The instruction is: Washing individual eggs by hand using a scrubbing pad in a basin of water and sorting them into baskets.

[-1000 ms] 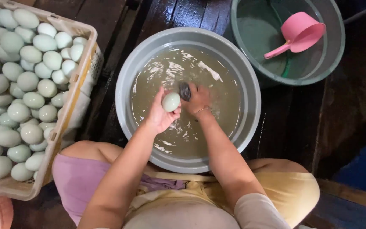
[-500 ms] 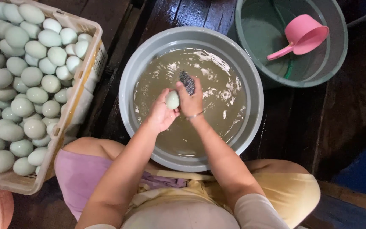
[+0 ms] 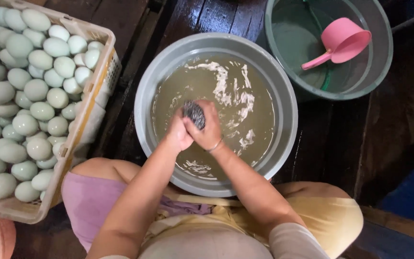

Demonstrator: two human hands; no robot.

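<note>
Over a grey basin of murky, foamy water my two hands are pressed together. My right hand is closed around a steel wool scrubber, which shows above my fingers. My left hand is cupped against it; the pale egg it held a moment ago is hidden between the hands. Both forearms reach in from the lower edge, above my lap.
A plastic crate heaped with several pale green eggs stands at the left. A second grey-green basin with water and a pink scoop sits at the upper right. Dark wet wooden planks lie underneath.
The egg was visible in my left hand; my right hand with the scrubber has closed over it, so the egg no longer shows. Both hands sit slightly lower in the basin.
</note>
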